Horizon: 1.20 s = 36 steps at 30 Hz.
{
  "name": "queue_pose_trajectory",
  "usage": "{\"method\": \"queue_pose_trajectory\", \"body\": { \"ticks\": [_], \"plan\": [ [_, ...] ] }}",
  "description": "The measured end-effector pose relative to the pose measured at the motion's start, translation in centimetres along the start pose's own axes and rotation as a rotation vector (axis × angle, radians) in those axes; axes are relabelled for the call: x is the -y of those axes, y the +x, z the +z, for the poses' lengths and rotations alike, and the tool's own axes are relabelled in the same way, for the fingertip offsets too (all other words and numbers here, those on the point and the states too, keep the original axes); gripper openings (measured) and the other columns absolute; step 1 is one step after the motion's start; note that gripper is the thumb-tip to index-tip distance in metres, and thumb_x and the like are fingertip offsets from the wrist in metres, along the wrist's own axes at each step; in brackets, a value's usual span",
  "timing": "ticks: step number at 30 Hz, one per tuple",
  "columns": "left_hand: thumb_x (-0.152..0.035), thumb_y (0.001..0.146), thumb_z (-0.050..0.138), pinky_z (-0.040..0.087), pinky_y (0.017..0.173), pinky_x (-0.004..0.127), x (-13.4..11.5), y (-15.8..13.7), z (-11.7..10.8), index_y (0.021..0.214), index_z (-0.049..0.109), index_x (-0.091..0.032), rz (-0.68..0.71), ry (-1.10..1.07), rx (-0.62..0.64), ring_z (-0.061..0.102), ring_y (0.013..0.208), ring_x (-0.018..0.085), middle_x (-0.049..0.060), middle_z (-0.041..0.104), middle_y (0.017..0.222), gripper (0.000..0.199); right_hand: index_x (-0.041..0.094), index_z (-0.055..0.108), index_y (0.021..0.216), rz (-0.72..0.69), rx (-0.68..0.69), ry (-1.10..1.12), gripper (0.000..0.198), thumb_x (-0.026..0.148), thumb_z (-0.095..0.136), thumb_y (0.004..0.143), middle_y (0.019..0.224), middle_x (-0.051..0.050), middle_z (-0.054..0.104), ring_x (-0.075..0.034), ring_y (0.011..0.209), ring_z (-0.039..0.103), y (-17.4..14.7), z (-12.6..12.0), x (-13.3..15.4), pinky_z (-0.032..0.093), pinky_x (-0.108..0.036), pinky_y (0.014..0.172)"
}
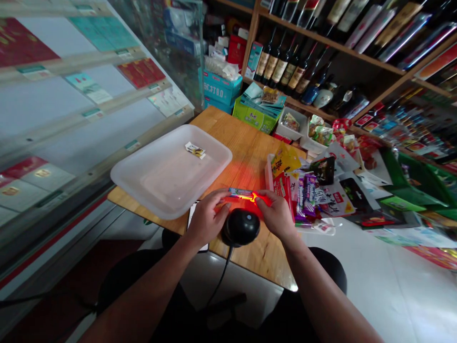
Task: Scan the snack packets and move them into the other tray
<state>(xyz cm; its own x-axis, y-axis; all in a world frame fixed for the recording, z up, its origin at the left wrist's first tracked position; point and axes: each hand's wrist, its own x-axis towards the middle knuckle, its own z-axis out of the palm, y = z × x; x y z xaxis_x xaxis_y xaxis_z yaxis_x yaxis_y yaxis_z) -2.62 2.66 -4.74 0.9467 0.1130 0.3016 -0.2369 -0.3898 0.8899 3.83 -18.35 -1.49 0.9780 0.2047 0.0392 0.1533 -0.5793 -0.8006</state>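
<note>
Both my hands hold a slim blue-green gum pack [240,193] level between them. My left hand [209,215] pinches its left end between thumb and fingers. At its right end, my right hand [276,213] is closed with the thumb on the near side. Just below the pack stands a black, rounded barcode scanner [243,226] with a cable, and its red light falls on the pack and my right fingertips. To the left lies a white plastic tray [157,190], holding a small yellow-and-white packet [195,150]. A phone [203,247] lies partly hidden beneath my left hand.
On the right of the wooden table [246,138], a pink-rimmed tray [269,172] is heaped with snack packets, among them purple wrappers [306,195]. Boxes [255,114] stand behind the table, before shelves of bottles [280,66]. A sloping display case [71,105] borders the left.
</note>
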Motion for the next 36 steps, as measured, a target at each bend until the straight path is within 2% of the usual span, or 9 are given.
{"method": "queue_pose_trajectory", "body": {
  "ticks": [4, 8, 12, 18, 22, 27, 31, 36],
  "plan": [
    [-0.019, 0.095, 0.058, 0.053, 0.103, 0.036, -0.1, 0.9, 0.4, 0.126, 0.064, -0.024, -0.008, 0.010, 0.026, 0.064, 0.118, 0.020, 0.006, 0.068, 0.130, 0.032, 0.020, 0.075, 0.107, 0.014, 0.009, 0.101, 0.025, 0.033, 0.060, 0.091, 0.098, -0.005, 0.075, -0.020, 0.087, 0.070, -0.1, -0.2, -0.5, 0.054, -0.033, 0.080],
    [-0.025, 0.096, 0.058, 0.056, 0.100, 0.036, -1.1, 1.5, 0.4, 0.126, 0.065, -0.024, -0.082, 0.000, 0.029, 0.068, 0.112, 0.021, 0.006, 0.070, 0.127, 0.031, 0.021, 0.074, 0.104, -0.003, -0.024, 0.134, 0.021, 0.029, 0.060, 0.091, 0.098, -0.006, 0.074, -0.020, 0.087, 0.069, -0.3, -0.7, 0.1, 0.054, -0.032, 0.080],
    [-0.029, 0.095, 0.060, 0.057, 0.098, 0.036, -3.7, 2.3, 0.1, 0.124, 0.066, -0.023, -0.087, 0.040, -0.001, 0.070, 0.106, 0.021, 0.007, 0.071, 0.123, 0.030, 0.021, 0.073, 0.099, -0.029, -0.065, 0.152, 0.017, 0.025, 0.063, 0.087, 0.096, -0.005, 0.072, -0.018, 0.085, 0.066, -0.7, -1.4, 1.4, 0.052, -0.030, 0.078],
    [-0.027, 0.095, 0.059, 0.055, 0.102, 0.037, -8.2, 4.1, 1.2, 0.119, 0.068, -0.022, 0.001, 0.064, 0.059, 0.066, 0.117, 0.022, 0.008, 0.067, 0.129, 0.025, 0.020, 0.071, 0.096, -0.027, -0.084, 0.207, 0.015, 0.029, 0.063, 0.086, 0.076, 0.000, 0.064, -0.015, 0.067, 0.057, -1.4, -3.6, 1.8, 0.044, -0.026, 0.062],
    [-0.025, 0.095, 0.059, 0.054, 0.104, 0.039, -10.9, 5.7, 3.4, 0.118, 0.068, -0.023, 0.100, 0.115, 0.153, 0.065, 0.118, 0.022, 0.008, 0.068, 0.128, 0.024, 0.019, 0.070, 0.100, 0.011, -0.169, 0.233, 0.021, 0.034, 0.064, 0.086, 0.071, 0.002, 0.059, -0.014, 0.062, 0.053, -2.2, -6.2, 0.8, 0.041, -0.025, 0.058],
    [-0.023, 0.095, 0.059, 0.050, 0.109, 0.042, -13.6, 7.6, 7.4, 0.112, 0.069, -0.022, 0.230, 0.159, 0.274, 0.064, 0.120, 0.022, 0.008, 0.069, 0.125, 0.020, 0.019, 0.070, 0.102, 0.143, -0.309, 0.262, 0.029, 0.041, 0.064, 0.085, 0.070, 0.001, 0.062, -0.015, 0.061, 0.055, -3.6, -9.9, -0.9, 0.044, -0.026, 0.059],
    [-0.020, 0.092, 0.061, 0.048, 0.110, 0.041, -14.7, 9.3, 11.0, 0.107, 0.070, -0.020, 0.271, 0.154, 0.364, 0.064, 0.120, 0.022, 0.008, 0.069, 0.125, 0.018, 0.018, 0.070, 0.103, 0.197, -0.422, 0.304, 0.034, 0.044, 0.066, 0.082, 0.071, 0.000, 0.064, -0.016, 0.061, 0.057, -4.2, -12.2, -2.3, 0.045, -0.027, 0.058],
    [-0.019, 0.091, 0.060, 0.045, 0.114, 0.040, -15.0, 12.8, 14.9, 0.108, 0.071, -0.020, 0.310, 0.092, 0.424, 0.062, 0.126, 0.022, 0.009, 0.068, 0.131, 0.020, 0.017, 0.069, 0.109, 0.181, -0.560, 0.362, 0.038, 0.042, 0.066, 0.080, 0.079, -0.003, 0.068, -0.018, 0.067, 0.062, -3.1, -14.1, -4.1, 0.050, -0.029, 0.063]
  ]
}}
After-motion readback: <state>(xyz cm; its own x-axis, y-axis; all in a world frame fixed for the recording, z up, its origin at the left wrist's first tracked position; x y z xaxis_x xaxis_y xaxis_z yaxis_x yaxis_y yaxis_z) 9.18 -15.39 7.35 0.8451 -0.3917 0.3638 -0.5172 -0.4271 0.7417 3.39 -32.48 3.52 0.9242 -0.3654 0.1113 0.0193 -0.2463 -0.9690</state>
